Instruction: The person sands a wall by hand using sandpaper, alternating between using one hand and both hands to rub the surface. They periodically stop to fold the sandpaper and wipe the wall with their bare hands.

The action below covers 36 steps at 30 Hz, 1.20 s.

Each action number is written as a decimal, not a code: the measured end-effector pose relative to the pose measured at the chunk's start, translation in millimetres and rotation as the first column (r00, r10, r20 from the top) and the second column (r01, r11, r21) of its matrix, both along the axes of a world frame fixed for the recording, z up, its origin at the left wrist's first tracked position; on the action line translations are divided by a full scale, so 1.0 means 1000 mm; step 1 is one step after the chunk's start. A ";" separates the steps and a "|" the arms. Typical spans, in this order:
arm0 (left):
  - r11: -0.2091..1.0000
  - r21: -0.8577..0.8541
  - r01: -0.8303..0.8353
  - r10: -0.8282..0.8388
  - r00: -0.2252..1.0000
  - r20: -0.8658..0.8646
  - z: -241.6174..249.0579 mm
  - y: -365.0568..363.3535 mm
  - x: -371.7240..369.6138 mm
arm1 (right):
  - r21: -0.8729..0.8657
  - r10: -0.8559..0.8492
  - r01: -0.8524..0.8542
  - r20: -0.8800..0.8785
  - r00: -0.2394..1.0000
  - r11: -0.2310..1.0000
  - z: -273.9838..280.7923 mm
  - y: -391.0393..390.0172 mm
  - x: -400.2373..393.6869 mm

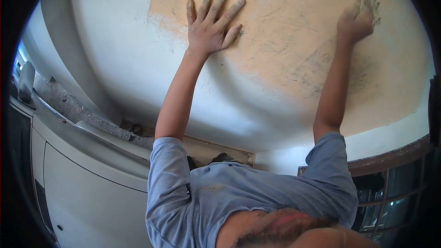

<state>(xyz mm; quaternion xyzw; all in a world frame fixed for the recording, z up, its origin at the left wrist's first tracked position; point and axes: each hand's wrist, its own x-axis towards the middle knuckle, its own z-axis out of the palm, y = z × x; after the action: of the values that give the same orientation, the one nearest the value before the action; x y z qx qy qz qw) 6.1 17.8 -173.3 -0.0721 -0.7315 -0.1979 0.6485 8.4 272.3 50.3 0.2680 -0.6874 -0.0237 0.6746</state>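
Observation:
My left hand (209, 32) lies flat against the wall with its fingers spread and its fingertips dusty. It holds nothing. The wall (280, 41) has a large tan patch, scuffed with dark marks, and white paint around it. On the right side of the patch, my right hand (356, 25) is closed on a crumpled, dusty rag (367, 2), which is against the wall. The rag and fingers are slightly blurred, so its exact material is hard to make out.
A pale car (96, 174) stands close by at lower left, its side mirror (26, 80) toward the wall. Rubble lies on a ledge (87, 110) beyond it. At lower right is a window with a metal grille (383, 197) under a brown frame (390, 156).

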 end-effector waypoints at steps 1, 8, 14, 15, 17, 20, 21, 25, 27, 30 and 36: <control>1.000 0.004 0.003 -0.003 1.000 0.003 0.000 0.000 0.000 | -0.041 -0.057 0.056 -0.015 0.998 0.998 -0.004 -0.004 -0.004; 1.000 -0.008 -0.002 0.002 0.999 0.036 -0.005 -0.008 0.002 | 0.251 -0.222 0.180 0.151 0.963 0.951 -0.280 -0.034 0.026; 0.998 0.062 0.032 -0.033 0.999 0.009 -0.011 -0.012 -0.001 | 0.096 -0.134 0.139 -0.052 0.990 0.986 -0.031 -0.039 -0.006; 0.998 0.059 0.024 -0.025 1.000 0.008 -0.011 -0.013 -0.001 | -0.190 0.329 -0.286 0.262 0.907 0.939 0.008 -0.059 0.021; 0.998 0.047 0.040 -0.039 0.999 -0.016 -0.010 -0.014 0.000 | -0.323 0.327 -0.240 0.249 0.912 0.915 0.010 -0.073 0.020; 0.998 0.052 0.024 -0.022 0.999 -0.047 -0.012 -0.017 -0.003 | -0.054 -0.078 0.081 0.060 0.995 0.995 -0.133 -0.079 0.000; 0.999 0.045 0.026 -0.024 0.998 -0.053 -0.014 -0.017 -0.003 | -0.018 -0.170 0.176 0.174 0.970 0.984 -0.200 -0.081 0.009; 0.998 0.033 0.059 -0.058 0.998 -0.034 -0.027 -0.027 -0.003 | 0.034 -0.080 0.074 0.210 0.974 0.997 -0.272 -0.075 0.017; 0.999 0.011 0.050 -0.050 0.999 -0.003 -0.033 -0.033 -0.001 | 0.317 -0.196 0.177 0.028 0.980 0.932 -0.184 -0.070 0.005; 0.999 -0.006 0.033 -0.033 0.999 0.004 -0.037 -0.035 -0.003 | -0.069 0.244 -0.240 0.052 0.968 0.968 -0.031 -0.087 0.021; 0.998 -0.048 0.044 -0.045 0.999 -0.019 -0.041 -0.036 -0.009 | 0.244 -0.448 0.422 0.061 0.892 0.873 -0.170 -0.022 0.032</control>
<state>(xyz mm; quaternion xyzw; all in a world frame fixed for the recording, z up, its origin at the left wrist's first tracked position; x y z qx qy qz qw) -2.6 -17.8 -213.9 -0.1058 -0.7276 -0.1938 0.6495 40.0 249.9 -119.4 0.1818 -0.7606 -0.2368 0.5764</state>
